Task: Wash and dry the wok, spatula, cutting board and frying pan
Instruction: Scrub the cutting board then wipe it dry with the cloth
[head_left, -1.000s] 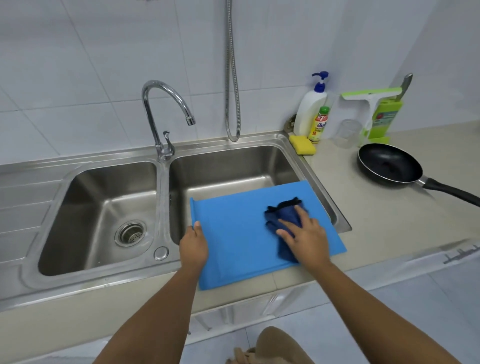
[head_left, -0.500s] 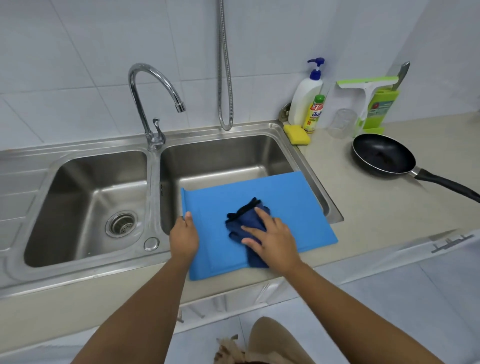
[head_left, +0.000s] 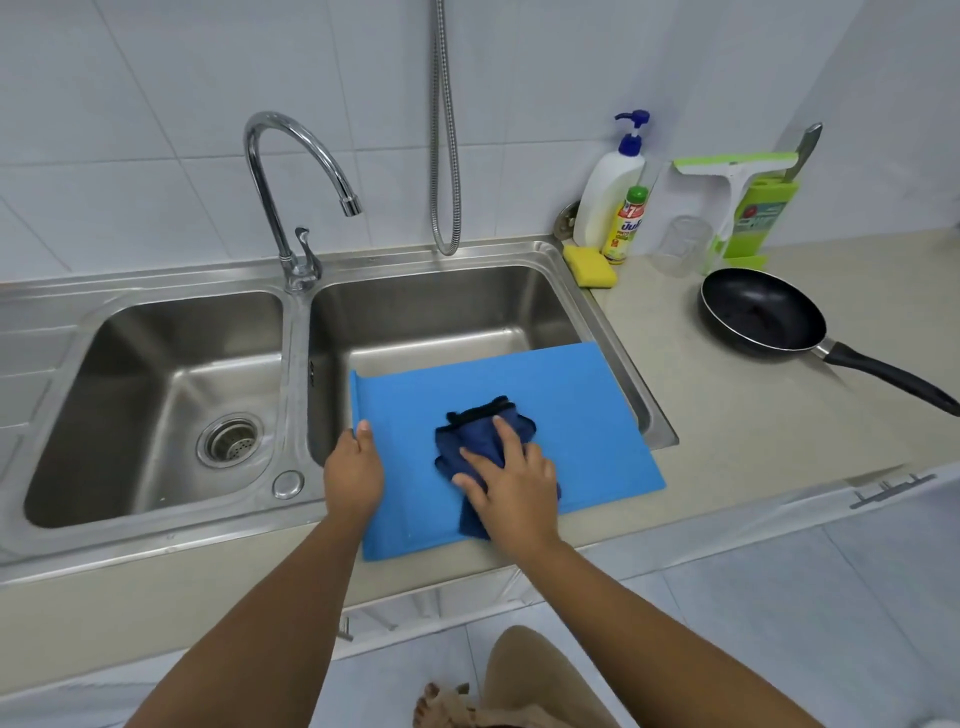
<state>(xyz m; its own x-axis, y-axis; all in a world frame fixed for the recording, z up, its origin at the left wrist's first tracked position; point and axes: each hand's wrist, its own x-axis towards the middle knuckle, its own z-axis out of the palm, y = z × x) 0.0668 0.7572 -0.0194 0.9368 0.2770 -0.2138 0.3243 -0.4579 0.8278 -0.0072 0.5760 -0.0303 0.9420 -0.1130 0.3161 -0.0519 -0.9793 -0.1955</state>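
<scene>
A blue cutting board lies flat across the front of the right sink basin and the counter edge. My left hand grips the board's left edge, thumb on top. My right hand presses a folded dark blue cloth onto the middle of the board with straight fingers. A black frying pan sits on the counter to the right, handle pointing right. No wok or spatula shows in this view.
A curved faucet stands between the two basins and a metal hose hangs behind. At the back right are a yellow sponge, a pump bottle, a small bottle, a glass and a green squeegee.
My right hand slid the cloth leftward from the board's right part to its middle. My left hand kept its hold on the left edge.
</scene>
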